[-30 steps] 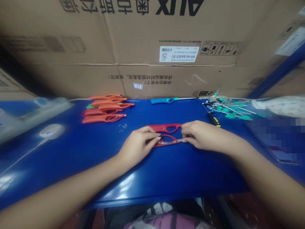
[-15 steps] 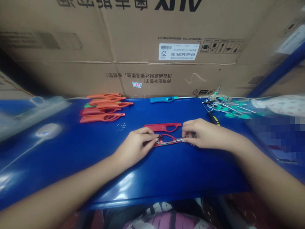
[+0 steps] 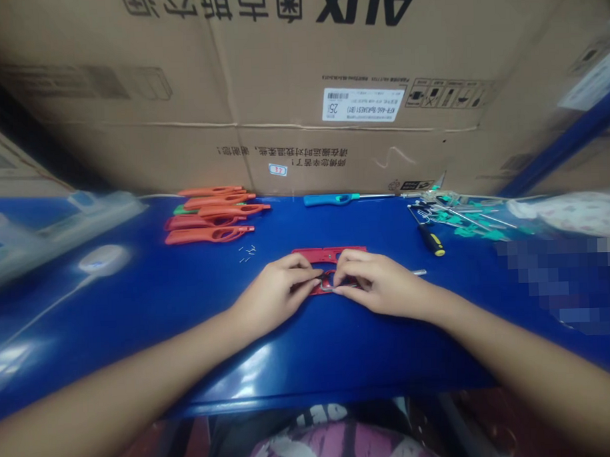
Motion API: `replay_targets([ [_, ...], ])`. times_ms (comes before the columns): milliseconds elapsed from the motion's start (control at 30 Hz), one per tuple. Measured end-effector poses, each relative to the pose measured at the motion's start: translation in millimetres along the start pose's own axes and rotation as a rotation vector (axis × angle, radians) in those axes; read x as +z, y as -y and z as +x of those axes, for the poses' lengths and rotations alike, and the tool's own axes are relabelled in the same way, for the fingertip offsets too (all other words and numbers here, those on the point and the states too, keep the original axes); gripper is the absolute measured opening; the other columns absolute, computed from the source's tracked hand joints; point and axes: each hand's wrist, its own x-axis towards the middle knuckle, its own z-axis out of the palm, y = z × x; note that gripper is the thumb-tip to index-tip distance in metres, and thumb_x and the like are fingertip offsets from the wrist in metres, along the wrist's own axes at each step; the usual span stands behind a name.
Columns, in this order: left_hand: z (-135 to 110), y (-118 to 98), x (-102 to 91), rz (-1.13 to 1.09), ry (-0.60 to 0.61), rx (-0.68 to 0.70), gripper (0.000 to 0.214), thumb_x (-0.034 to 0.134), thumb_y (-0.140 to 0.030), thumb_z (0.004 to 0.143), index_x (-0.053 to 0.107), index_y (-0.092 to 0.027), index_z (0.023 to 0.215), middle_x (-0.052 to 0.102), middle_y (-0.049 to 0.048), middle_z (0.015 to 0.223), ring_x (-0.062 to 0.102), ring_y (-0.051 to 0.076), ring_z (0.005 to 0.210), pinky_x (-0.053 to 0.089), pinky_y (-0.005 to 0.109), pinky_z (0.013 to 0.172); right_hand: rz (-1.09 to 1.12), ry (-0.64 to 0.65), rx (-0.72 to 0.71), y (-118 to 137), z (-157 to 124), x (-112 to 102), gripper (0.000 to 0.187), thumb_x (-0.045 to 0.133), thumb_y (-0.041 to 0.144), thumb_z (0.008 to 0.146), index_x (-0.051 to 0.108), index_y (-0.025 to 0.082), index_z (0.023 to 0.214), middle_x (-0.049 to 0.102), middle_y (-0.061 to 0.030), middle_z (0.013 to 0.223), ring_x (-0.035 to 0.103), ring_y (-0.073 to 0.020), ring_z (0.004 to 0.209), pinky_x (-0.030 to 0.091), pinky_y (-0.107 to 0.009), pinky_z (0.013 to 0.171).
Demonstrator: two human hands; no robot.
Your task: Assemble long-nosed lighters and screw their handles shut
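One red handle half (image 3: 315,291) lies on the blue surface (image 3: 290,362), wire (image 3: 329,289) and metal rod (image 3: 419,272) seemingly partly seated, left hand (image 3: 277,287) and right hand (image 3: 381,284) each pinched in at it, exact grip indiscernible; matching red half (image 3: 316,255) just beyond, not yet joined; screw-like pieces (image 3: 247,252) loose.

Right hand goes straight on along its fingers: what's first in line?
Likely the bare left hand, at its fingertips, across a small gap over the red plastic half-shell; depth is unclear, so the right hand might brush the half-shell first.
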Motion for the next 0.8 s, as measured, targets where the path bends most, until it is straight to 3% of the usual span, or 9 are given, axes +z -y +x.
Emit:
replay_targets([
  [167,-0.3,-0.9,-0.4,-0.033,-0.032,-0.030,0.025,0.058,-0.016,0.095,0.073,-0.016,0.115,0.068,0.0070,0.096,0.065,0.015,0.080,0.055,0.029,0.076,0.090,-0.042,0.022,-1.9,1.6,-0.9,0.006,0.062,0.021,0.092,0.065,0.017,0.089,0.061,-0.0018,0.088,0.048,-0.0087,0.062,0.040,-0.023,0.063],
  [367,-0.9,-1.4,-1.8,-0.037,-0.059,-0.035,0.021,0.062,-0.017,0.093,0.075,-0.017,0.110,0.070,0.0060,0.094,0.065,0.013,0.072,0.055,0.025,0.069,0.236,-0.036,0.225,-3.7,0.6,-1.8,0.010,0.055,0.030,0.095,0.053,0.020,0.093,0.046,0.0085,0.056,0.038,-0.0085,0.048,0.030,-0.021,0.049],
  [500,-0.9,-4.6,-4.3,-0.048,-0.073,-0.045,0.021,0.061,-0.018,0.093,0.075,-0.016,0.109,0.070,0.0066,0.095,0.065,0.012,0.072,0.054,0.024,0.067,0.304,-0.024,0.245,-4.1,-0.2,-2.0,0.009,0.053,0.029,0.095,0.048,0.021,0.093,0.052,0.0076,0.060,0.039,-0.0079,0.048,0.029,-0.020,0.048],
  [633,-0.9,-5.4,-7.2,-0.048,-0.079,-0.060,0.019,0.061,-0.017,0.093,0.075,-0.016,0.105,0.071,0.0063,0.096,0.066,0.012,0.071,0.053,0.023,0.065,0.283,-0.024,0.257,-2.3,0.0,-2.2,0.009,0.054,0.030,0.095,0.050,0.021,0.093,0.043,0.0095,0.055,0.037,-0.0086,0.048,0.027,-0.020,0.047],
  [800,0.0,-2.0,-9.6,-0.042,-0.084,-0.045,0.015,0.063,-0.017,0.091,0.077,-0.017,0.098,0.072,0.0054,0.091,0.067,0.012,0.070,0.053,0.023,0.065,0.264,-0.031,0.264,-0.8,1.0,-2.3,0.010,0.055,0.030,0.093,0.053,0.021,0.093,0.042,0.0091,0.055,0.038,-0.0090,0.049,0.028,-0.020,0.049],
])
